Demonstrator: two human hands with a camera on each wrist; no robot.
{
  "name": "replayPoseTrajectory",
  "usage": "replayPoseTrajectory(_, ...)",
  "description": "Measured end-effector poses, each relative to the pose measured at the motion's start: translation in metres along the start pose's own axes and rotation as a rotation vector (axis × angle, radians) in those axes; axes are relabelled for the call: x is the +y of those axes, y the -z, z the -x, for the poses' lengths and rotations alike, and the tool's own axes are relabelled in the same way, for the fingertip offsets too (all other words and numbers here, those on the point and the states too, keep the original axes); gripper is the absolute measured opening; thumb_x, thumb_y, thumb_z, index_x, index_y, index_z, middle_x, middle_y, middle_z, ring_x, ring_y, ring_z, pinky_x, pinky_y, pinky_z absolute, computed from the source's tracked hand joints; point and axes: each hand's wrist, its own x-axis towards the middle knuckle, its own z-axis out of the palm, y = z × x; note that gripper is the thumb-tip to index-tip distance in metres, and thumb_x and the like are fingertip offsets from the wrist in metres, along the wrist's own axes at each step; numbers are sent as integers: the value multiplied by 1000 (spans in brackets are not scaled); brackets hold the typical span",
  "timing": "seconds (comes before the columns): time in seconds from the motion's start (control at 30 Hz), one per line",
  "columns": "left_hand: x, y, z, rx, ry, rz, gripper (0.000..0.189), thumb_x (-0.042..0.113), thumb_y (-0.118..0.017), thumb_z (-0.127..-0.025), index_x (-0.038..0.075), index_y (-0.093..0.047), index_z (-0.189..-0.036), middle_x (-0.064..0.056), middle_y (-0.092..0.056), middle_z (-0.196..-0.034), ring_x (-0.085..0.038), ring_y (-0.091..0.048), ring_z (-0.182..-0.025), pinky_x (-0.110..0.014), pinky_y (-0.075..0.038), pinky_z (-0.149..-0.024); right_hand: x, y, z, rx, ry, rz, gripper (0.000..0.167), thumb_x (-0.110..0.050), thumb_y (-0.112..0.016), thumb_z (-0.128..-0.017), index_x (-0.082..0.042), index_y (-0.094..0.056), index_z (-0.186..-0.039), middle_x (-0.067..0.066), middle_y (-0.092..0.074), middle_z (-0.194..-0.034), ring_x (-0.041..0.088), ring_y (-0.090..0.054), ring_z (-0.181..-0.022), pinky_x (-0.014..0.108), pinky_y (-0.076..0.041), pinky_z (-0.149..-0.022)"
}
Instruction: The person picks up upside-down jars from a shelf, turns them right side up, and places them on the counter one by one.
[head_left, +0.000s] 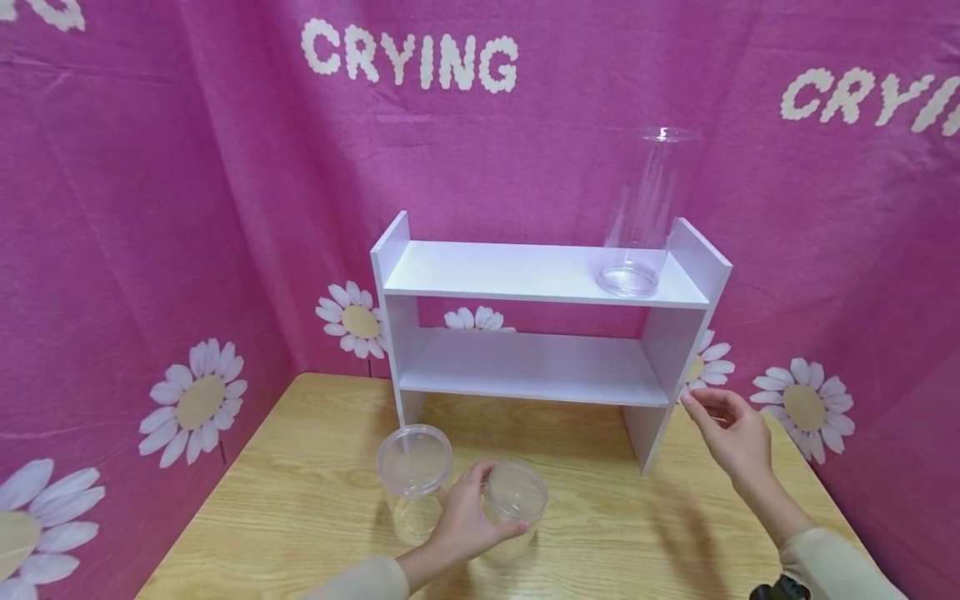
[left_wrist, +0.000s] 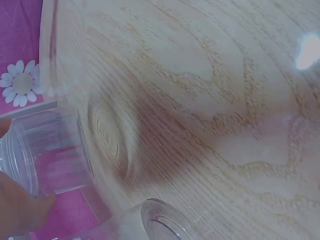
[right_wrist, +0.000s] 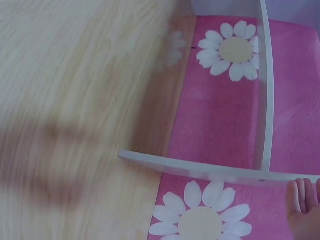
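My left hand [head_left: 467,518] grips a short clear plastic jar [head_left: 517,493], its thumb and fingers round the side. In the left wrist view this jar [left_wrist: 60,155] shows at the left edge beside the thumb. Just left of the hand stands a second, taller-looking clear jar [head_left: 415,467] on the table. My right hand [head_left: 738,437] is beside the right side panel of a white two-tier shelf [head_left: 525,367], fingers loosely bent and holding nothing. Whether its fingertips touch the panel, I cannot tell. A tall clear cylinder [head_left: 637,217] stands at the right end of the top tier.
The shelf stands on a light wooden table [head_left: 285,500], towards its back edge. Behind and at both sides hangs a pink cloth [head_left: 247,208] with white daisies and lettering. Side panels rise above the top tier at both ends.
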Motion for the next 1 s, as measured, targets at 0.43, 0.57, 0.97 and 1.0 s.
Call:
replayPoseTrajectory(0.43, 1, -6, 4, -55, 84, -43, 85, 31, -90, -58, 1, -47, -125, -17, -59, -122, -33, -60, -109, -49, -54, -90, -3, 0, -23, -111, -13, -77, 16, -26, -64, -92, -14, -66, -102, -37, -57, -74, -19, -54, -72, 4, -47, -63)
replayPoseTrajectory(0.57, 0, -7, 5, -61, 80, -36, 82, 27, -91, -57, 3, -48, -122, -15, -60, -118, -29, -61, -105, -42, -55, -86, -2, 0, -28, -68, -82, -126, 5, -24, -66, -90, -28, -62, -90, -35, -58, -69, -17, -55, -68, 5, -49, -61)
replayPoseTrajectory(0.97, 0, -7, 7, -74, 88, -44, 82, 26, -89, -56, 2, -47, -123, -13, -61, -116, -26, -61, -101, -33, -54, -79, 8, 6, -40, -150, -28, -171, 19, -12, -67, -88, -30, -63, -93, -36, -59, -75, -19, -55, -72, 3, -48, -63)
replayPoseTrajectory(1.0, 0, -7, 7, -77, 91, -51, 83, 26, -89, -57, 2, -47, -124, -13, -60, -116, -26, -61, -100, -33, -54, -79, 9, 6, -41, -169, -7, -184, 20, -10, -67, -88, -29, -63, -94, -36, -60, -76, -19, -56, -73, 3, -48, -63)
